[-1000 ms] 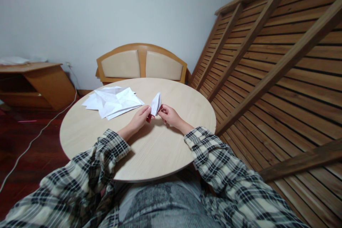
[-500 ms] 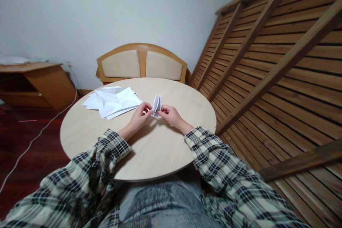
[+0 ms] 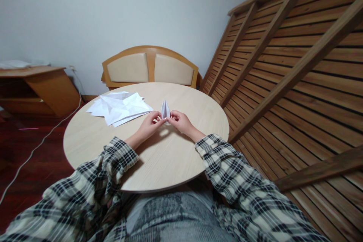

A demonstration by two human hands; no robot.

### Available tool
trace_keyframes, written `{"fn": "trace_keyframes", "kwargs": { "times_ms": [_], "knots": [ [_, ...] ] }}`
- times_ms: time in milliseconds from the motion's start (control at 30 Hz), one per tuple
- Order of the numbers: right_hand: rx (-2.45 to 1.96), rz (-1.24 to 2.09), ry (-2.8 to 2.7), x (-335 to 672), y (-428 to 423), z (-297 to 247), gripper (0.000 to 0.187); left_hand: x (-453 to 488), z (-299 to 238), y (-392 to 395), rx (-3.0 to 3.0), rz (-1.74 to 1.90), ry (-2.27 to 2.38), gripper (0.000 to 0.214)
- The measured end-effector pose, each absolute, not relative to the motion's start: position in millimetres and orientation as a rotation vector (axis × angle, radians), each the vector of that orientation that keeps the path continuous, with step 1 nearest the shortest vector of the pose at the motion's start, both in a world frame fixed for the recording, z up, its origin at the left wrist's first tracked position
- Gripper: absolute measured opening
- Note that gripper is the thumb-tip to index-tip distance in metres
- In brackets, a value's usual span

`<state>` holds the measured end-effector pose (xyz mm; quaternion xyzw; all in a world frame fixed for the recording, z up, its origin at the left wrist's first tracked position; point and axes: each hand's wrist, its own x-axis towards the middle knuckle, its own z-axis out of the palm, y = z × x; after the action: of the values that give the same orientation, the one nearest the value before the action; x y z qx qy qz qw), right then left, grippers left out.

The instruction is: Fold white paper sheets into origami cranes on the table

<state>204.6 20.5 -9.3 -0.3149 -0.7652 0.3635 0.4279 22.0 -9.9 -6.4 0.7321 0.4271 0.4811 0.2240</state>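
Note:
A small piece of folded white paper (image 3: pixel 165 109) stands upright between my hands, its pointed tips upward and close together. My left hand (image 3: pixel 150 124) pinches its lower left side, thumb toward the front. On the other side my right hand (image 3: pixel 180 121) grips the lower right edge between thumb and fingers. Both thumbs meet near the paper's base, which they partly cover. To the left of my left hand lies a loose pile of creased white paper sheets (image 3: pixel 121 106).
The round pale wooden table (image 3: pixel 159 166) is under my hands. Behind it stands a padded headboard (image 3: pixel 127 67) against the wall. Wooden slats (image 3: pixel 283 83) lean at the right. A desk (image 3: pixel 51 90) and a white cable (image 3: pixel 36 147) are at the left.
The folded paper's two upper points, spread apart before, have come together. My left hand has moved slightly right, its thumb now across the front of the base. The sheet pile has not moved.

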Motion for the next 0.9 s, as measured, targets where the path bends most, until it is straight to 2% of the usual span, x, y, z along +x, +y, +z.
{"fn": "trace_keyframes", "kwargs": {
  "times_ms": [167,500,633,900],
  "knots": [
    [-0.822,0.942,-1.882,204.5,17.9,-6.8,0.027,19.0,-8.5,-6.5,1.919,1.354,1.169,0.016],
    [-0.832,0.938,-1.87,204.1,16.1,-5.3,0.021,19.5,-7.6,-5.4,1.847,1.356,1.132,0.015],
    [-0.862,1.01,-1.813,203.7,18.2,-9.5,0.031,20.1,-6.0,-5.8,1.84,1.359,1.168,0.015],
    [-0.862,1.073,-1.86,204.2,15.6,-8.0,0.024,19.4,-4.5,-5.7,1.821,1.364,1.16,0.013]
  ]
}}
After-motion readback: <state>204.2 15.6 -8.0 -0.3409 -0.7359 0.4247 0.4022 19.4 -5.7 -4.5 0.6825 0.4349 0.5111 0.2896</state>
